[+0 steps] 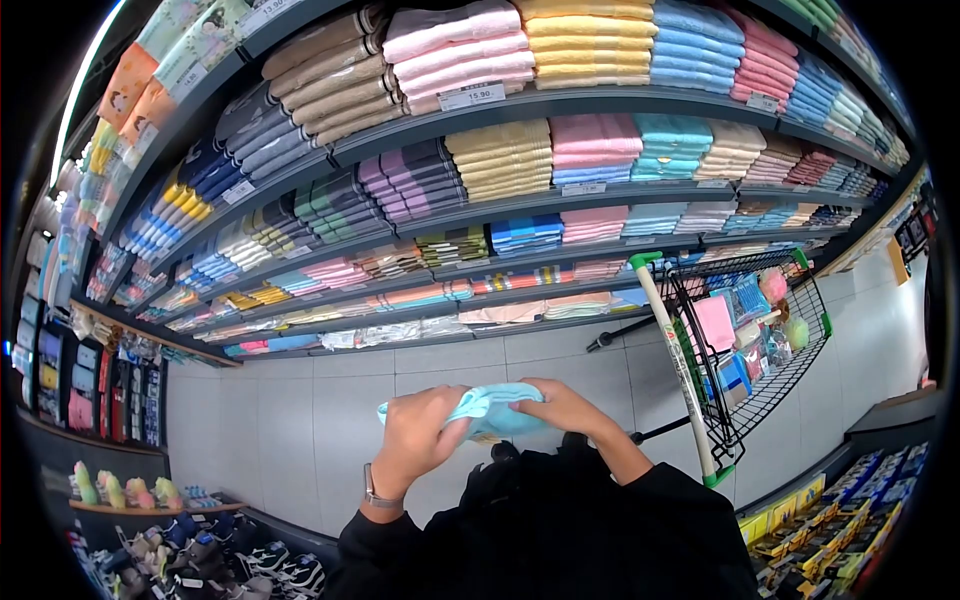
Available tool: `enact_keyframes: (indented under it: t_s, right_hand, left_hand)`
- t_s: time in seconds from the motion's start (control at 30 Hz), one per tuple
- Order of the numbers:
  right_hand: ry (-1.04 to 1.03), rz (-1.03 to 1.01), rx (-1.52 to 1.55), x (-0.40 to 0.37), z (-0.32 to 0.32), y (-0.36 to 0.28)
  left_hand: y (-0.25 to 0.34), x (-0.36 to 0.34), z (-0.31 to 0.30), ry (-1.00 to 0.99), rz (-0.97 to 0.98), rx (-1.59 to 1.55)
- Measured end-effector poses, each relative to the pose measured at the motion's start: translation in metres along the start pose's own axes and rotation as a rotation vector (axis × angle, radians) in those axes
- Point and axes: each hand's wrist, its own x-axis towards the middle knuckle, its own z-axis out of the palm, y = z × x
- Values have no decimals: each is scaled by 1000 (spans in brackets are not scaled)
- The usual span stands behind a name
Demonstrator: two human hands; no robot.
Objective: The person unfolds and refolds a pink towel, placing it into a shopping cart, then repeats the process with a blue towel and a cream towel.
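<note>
A folded light turquoise towel [500, 408] is held in front of my body, above the tiled floor. My left hand [420, 432] is closed round its left end, with a watch on the wrist. The fingers of my right hand [560, 405] pinch the towel's right end, the thumb on the near side. Part of the cloth's left end sticks out past my left hand. Beyond the towel, shelves hold rows of folded towels [500, 165] in many colours.
At the right stands a shopping cart [697, 400] with a pink item, packets and other goods inside. Grey shelf edges [430, 235] curve across the front. Shoes [290, 568] lie on a display at lower left; packaged goods [840, 520] fill one at lower right.
</note>
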Motion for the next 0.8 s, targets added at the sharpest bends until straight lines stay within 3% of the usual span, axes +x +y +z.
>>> enact_keyframes:
  t_s: [0.17, 0.37, 0.47, 0.57, 0.67, 0.8]
  right_hand:
    - [6, 40, -71, 12, -4, 45]
    - [15, 35, -66, 4, -8, 53]
    - [60, 155, -453, -3, -16, 62]
    - [252, 179, -574, -18, -19, 75]
    - [465, 133, -501, -34, -26, 82]
    - [124, 212, 171, -43, -32, 53]
  left_hand:
    - [-6, -2, -9, 17, -20, 53]
    - [-8, -2, -10, -14, -14, 13]
    - [-8, -4, -11, 20, -16, 33]
    - [-5, -3, -14, 61, -18, 37]
    - [-2, -6, -15, 20, -67, 56]
    - [2, -5, -7, -34, -43, 45]
